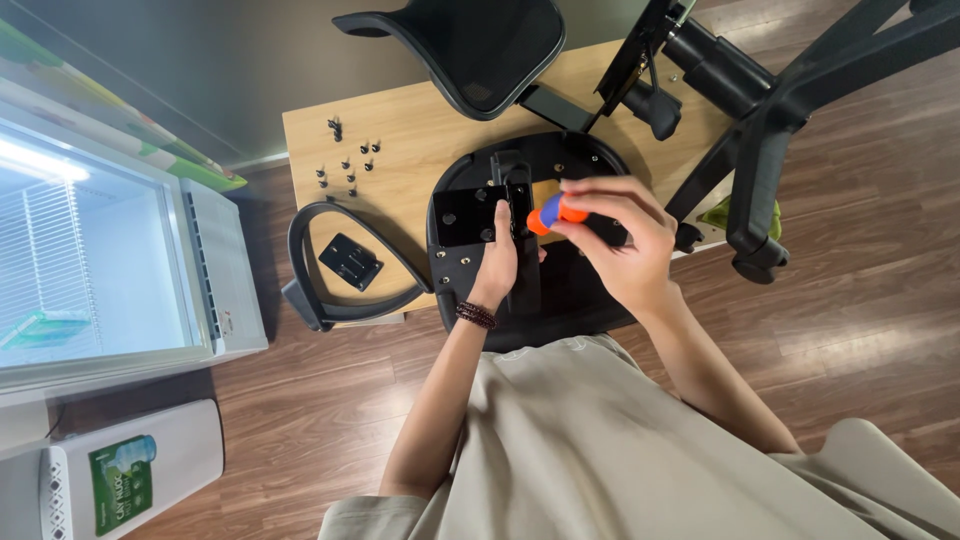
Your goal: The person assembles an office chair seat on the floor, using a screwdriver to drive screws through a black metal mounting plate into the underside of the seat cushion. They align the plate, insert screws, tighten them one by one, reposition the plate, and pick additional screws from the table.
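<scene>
Upturned black seat base [560, 290] lies on the near edge of the wooden surface [400, 130]. Black bracket plate [470, 215] sits at its left. Left hand [497, 262] presses the plate flat. Right hand [625, 240], just right of it, pinches an orange-and-blue screwdriver [553, 213] whose long axis points left toward the plate.

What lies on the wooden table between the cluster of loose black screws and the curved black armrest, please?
In the head view, only bare tabletop lies between the screws and the armrest; the small black bracket sits lower, inside the armrest's curve.
</scene>
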